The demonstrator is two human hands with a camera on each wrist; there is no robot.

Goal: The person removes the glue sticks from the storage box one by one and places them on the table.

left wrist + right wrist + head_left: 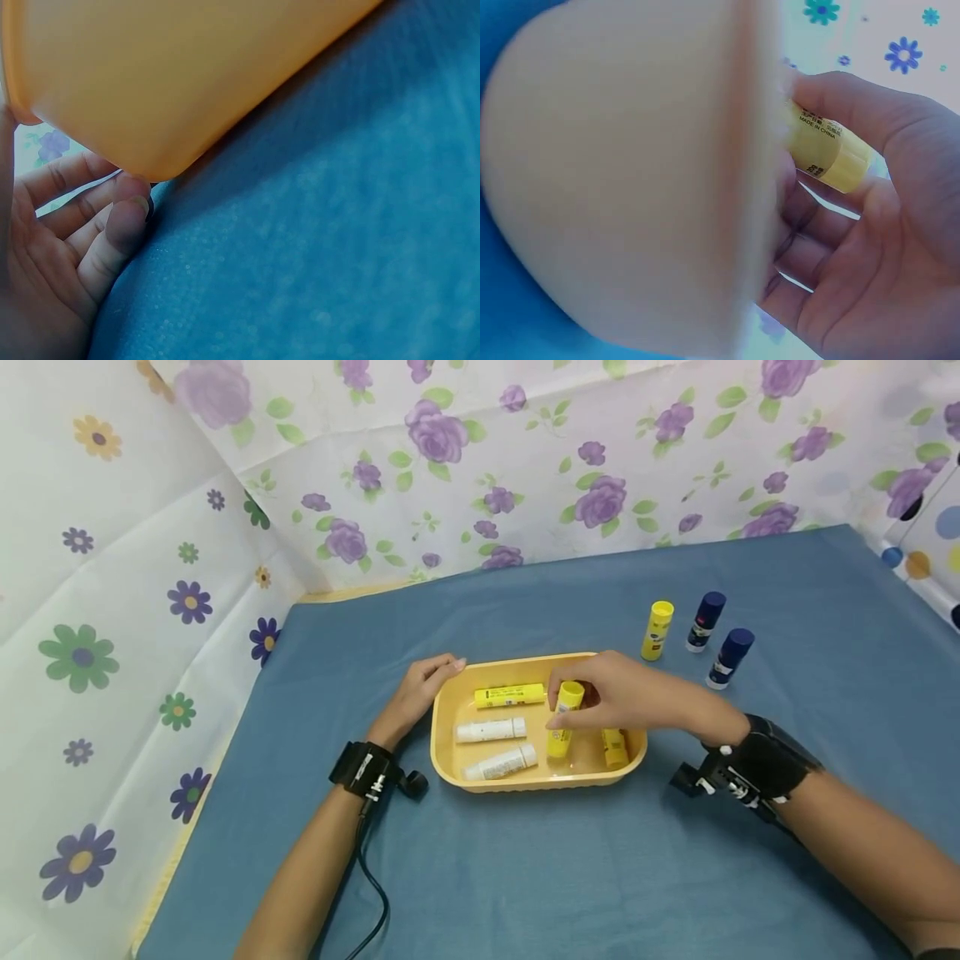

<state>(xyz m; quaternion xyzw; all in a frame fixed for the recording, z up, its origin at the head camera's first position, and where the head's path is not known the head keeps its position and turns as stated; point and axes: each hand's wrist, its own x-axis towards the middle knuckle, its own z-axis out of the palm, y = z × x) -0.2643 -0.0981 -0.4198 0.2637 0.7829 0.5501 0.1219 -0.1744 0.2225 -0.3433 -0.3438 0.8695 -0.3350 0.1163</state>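
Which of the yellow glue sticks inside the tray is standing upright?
The yellow plastic glue stick pinched by the right hand; the other yellow sticks in the tray lie flat.

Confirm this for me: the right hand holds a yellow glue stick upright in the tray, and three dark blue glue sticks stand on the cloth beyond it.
Not quite. The right hand does hold a yellow glue stick upright in the tray, but the head view shows only two dark blue glue sticks standing on the cloth; the third stick there is yellow.
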